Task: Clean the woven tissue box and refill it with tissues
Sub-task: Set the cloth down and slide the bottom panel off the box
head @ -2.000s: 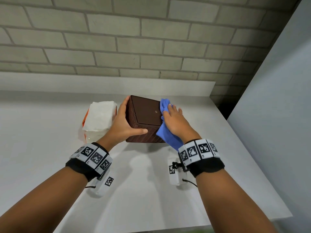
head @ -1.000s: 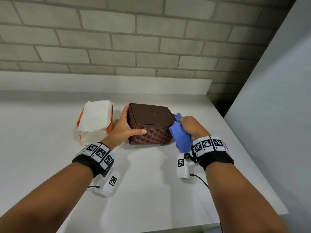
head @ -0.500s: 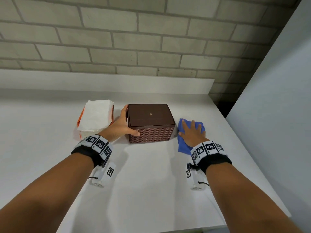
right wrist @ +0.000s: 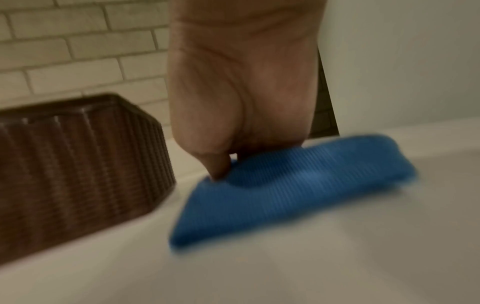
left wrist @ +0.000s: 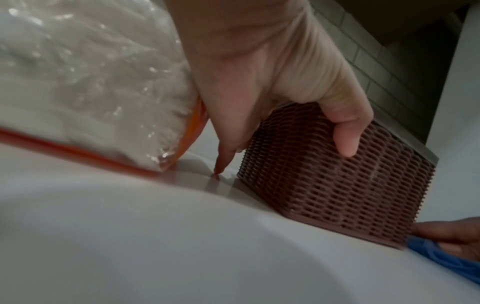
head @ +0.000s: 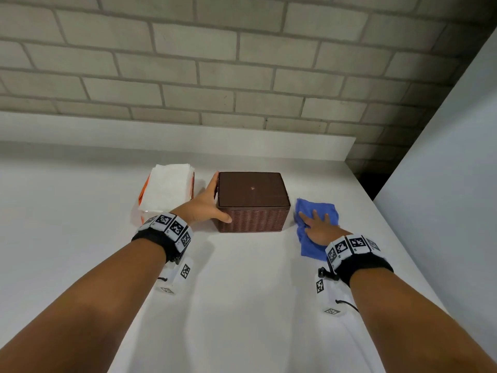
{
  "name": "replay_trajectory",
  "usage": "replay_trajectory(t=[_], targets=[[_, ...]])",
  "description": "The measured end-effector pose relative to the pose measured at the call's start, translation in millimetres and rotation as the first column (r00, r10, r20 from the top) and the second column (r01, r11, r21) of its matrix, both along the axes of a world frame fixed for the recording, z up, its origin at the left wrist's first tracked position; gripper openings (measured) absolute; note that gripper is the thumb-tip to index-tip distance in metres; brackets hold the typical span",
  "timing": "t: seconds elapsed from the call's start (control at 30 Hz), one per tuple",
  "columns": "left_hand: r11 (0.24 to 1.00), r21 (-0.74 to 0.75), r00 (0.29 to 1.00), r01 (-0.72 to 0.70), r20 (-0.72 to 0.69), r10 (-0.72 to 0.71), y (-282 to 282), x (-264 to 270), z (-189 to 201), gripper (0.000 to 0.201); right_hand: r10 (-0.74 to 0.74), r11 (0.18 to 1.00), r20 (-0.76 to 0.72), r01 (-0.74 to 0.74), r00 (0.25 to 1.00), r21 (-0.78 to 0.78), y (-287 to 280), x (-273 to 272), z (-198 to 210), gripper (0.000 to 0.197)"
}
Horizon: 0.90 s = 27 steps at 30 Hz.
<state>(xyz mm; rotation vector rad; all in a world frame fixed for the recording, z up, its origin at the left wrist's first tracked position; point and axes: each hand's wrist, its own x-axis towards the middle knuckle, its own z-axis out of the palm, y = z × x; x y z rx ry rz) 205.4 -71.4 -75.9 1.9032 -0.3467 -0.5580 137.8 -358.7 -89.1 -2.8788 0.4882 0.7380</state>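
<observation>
The brown woven tissue box (head: pixel 252 200) stands flat on the white table (head: pixel 242 292), its smooth lid on. My left hand (head: pixel 213 201) grips its left end, thumb on the front face (left wrist: pixel 345 142) and fingers down the left side. The blue cloth (head: pixel 324 211) lies on the table just right of the box, and my right hand (head: pixel 317 228) rests flat on it with fingers spread. In the right wrist view the thumb (right wrist: pixel 218 164) presses on the cloth (right wrist: pixel 298 189) beside the box (right wrist: pixel 78 164). A pack of white tissues (head: pixel 166 191) in clear and orange wrap lies left of the box.
A raised white ledge (head: pixel 188 141) and a brick wall (head: pixel 242 63) stand behind the table. A grey panel (head: pixel 443 170) rises along the right edge, close to the cloth. The table's right edge runs just beside my right wrist.
My right hand moved the cloth off the box's right side, down onto the table, and flattened on it. The tilted box came to rest level. My left hand has kept its hold.
</observation>
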Motion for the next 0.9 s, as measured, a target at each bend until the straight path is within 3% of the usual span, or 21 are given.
replay_trajectory(t=[0.07, 0.13, 0.2, 0.27, 0.47, 0.57, 0.77, 0.9], targets=[[1.000, -0.002, 1.000, -0.002, -0.009, 0.002, -1, 1, -1, 0.130, -0.056, 0.998, 0.012, 0.056, 0.998, 0.000, 8, 7, 26, 0.054], [0.999, 0.030, 1.000, -0.013, -0.013, 0.013, -2, 2, -3, 0.132, -0.065, 0.998, 0.145, 0.061, 0.987, 0.026, 26, 8, 63, 0.051], [0.998, 0.057, 1.000, -0.020, -0.006, 0.020, -2, 3, -3, 0.135, 0.008, 0.998, 0.307, -0.027, 0.952, 0.057, 46, 16, 89, 0.060], [0.998, 0.060, 1.000, -0.023, 0.001, 0.023, -1, 4, -4, 0.136, 0.132, 0.976, 0.358, -0.184, 0.924, 0.116, 69, 24, 106, 0.075], [0.996, 0.067, 0.998, 0.058, -0.004, -0.058, 3, 9, -10, 0.143, 0.391, 0.909, 0.083, -0.399, 0.916, 0.118, 105, 50, 106, 0.112], [0.990, 0.103, 0.995, 0.098, 0.014, -0.100, 5, 16, -11, 0.152, 0.461, 0.886, 0.034, -0.462, 0.887, 0.048, 109, 63, 97, 0.128], [0.987, 0.095, 0.992, 0.126, 0.013, -0.128, 4, 28, -19, 0.157, 0.504, 0.864, 0.029, -0.504, 0.863, -0.010, 117, 77, 88, 0.131], [0.989, 0.021, 0.989, 0.146, 0.023, -0.146, 1, 26, -18, 0.140, 0.499, 0.867, 0.013, -0.499, 0.867, -0.018, 122, 82, 88, 0.135]])
